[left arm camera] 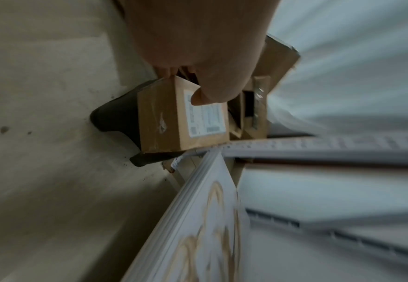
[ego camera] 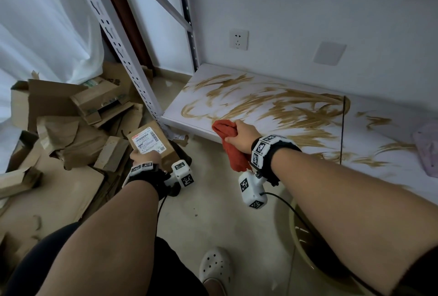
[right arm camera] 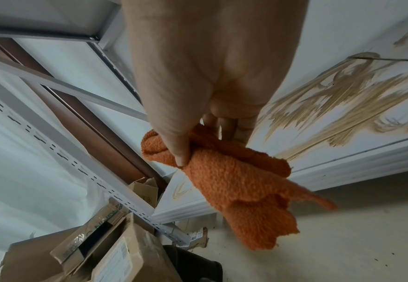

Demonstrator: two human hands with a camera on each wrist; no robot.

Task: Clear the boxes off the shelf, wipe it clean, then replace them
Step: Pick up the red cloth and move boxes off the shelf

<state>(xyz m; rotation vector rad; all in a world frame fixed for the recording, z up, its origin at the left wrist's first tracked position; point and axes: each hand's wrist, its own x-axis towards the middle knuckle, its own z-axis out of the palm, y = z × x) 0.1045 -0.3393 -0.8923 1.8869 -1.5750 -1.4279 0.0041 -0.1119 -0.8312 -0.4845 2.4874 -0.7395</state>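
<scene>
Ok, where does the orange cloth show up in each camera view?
Head: orange cloth at centre, gripped by the right hand at the shelf front edge.
Left wrist: not in it.
Right wrist: cloth at centre, hanging from the hand.
Shared landmark: the brown-smeared white shelf.

I am seeing bare forearms, each carrying a black wrist strap [ego camera: 283,153] studded with white cubes bearing black-and-white square markers. A white camera block [ego camera: 251,188], also marker-tagged, is hanging under the right wrist, and a black cable [ego camera: 305,222] is running back from it along the arm. A matching block [ego camera: 183,173] is sitting by the left wrist, its own thin cable trailing down. Dark shorts are covering the thighs. A white perforated clog [ego camera: 216,269] is showing on one foot.
</scene>
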